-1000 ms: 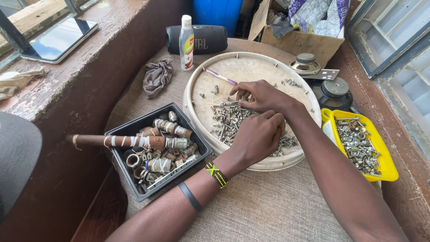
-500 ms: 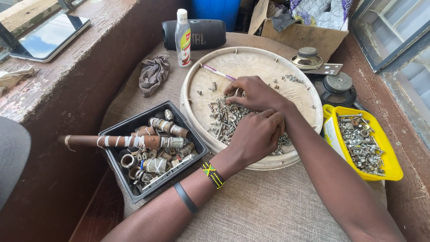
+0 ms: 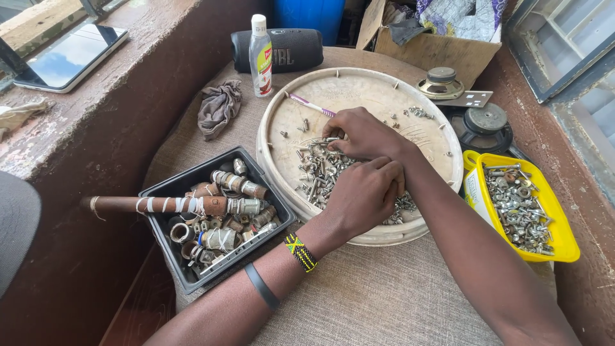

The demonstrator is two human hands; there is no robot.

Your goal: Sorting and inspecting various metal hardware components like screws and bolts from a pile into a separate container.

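Crowding tray rim [image 3: 272, 168]: black bin [image 3: 173, 192], left hand [image 3: 365, 195].

Brown plastered ledge [image 3: 96, 96] runs along the left of the frame, sunlit at upper left. Window frame [image 3: 557, 57] at upper right, with a worn sill below it. Round table under coarse grey-beige cloth [image 3: 384, 301] fills the centre. Daylight, hard shadows.

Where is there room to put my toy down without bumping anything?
The cloth-covered tabletop in front, between the black bin and yellow tray, is bare. Crowded: the round tray, where both hands, left and right, sort screws.
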